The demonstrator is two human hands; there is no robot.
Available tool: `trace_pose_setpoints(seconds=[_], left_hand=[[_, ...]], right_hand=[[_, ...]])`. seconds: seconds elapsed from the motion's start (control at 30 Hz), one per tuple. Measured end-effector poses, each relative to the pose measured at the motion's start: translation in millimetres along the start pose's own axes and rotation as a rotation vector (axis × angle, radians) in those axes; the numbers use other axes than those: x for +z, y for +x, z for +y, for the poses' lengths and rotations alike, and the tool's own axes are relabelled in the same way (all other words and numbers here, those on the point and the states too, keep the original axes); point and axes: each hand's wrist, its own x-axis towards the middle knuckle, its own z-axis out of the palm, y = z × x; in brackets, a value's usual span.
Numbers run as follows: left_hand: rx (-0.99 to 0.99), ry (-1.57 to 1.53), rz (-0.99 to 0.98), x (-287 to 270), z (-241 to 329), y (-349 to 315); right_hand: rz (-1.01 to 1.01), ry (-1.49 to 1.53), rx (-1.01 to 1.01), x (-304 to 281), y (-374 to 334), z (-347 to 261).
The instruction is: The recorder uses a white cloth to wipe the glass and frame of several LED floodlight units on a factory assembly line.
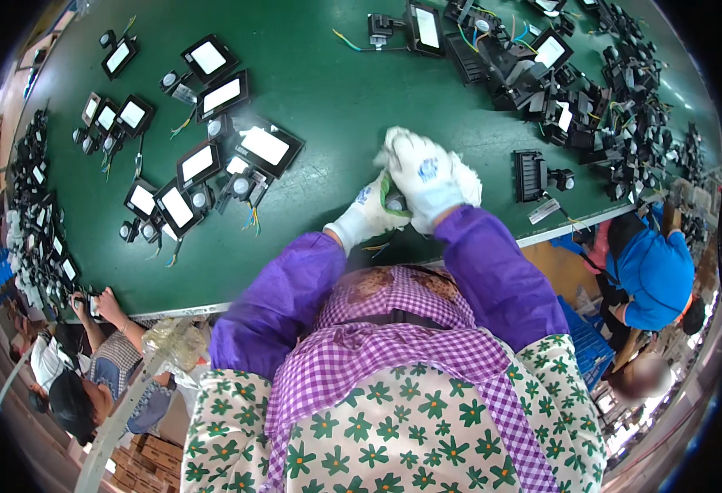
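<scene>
White gloves cover both my hands, which meet above the green table near its front edge. My left hand is closed around a small black floodlight, mostly hidden by the gloves; a few of its wires show below. Over the top of that light, my right hand is closed on a bunched white cloth that sticks out at its right side. To the left lie several black floodlights with pale panels, round sensors and coloured wires. One ribbed black floodlight rests face down to the right of my hands.
A large heap of black floodlights covers the table's right side. More floodlights line the far left edge. A person works at the lower left, and another in blue is at the right, beside blue crates.
</scene>
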Motion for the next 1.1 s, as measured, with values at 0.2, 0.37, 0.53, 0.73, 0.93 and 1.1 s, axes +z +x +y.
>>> trace_pose_setpoints(seconds=[0.2,0.37,0.53,0.73,0.93,1.1], left_hand=[[0.029,-0.035,-0.027,-1.7,7.9,8.7],[-0.100,0.064,-0.057,-7.3,17.6,7.1],[0.027,-0.040,-0.047,-4.1,3.9,10.9],[-0.034,0.119,-0.083,-7.4,19.8,8.6],[-0.112,-0.027,-0.038,-12.1,1.6,-5.8],[-0.084,-0.067,0.025,-9.1,-9.6,-16.5]], right_hand=[[0.147,0.088,-0.048,29.5,-60.9,19.1],[-0.159,0.055,-0.055,-10.1,8.9,16.1],[0.261,0.063,0.001,30.2,-63.4,14.5],[0.237,0.200,0.125,18.6,9.5,21.2],[0.098,0.090,0.449,15.7,14.8,111.7],[0.536,-0.207,0.363,-3.2,-22.1,113.3]])
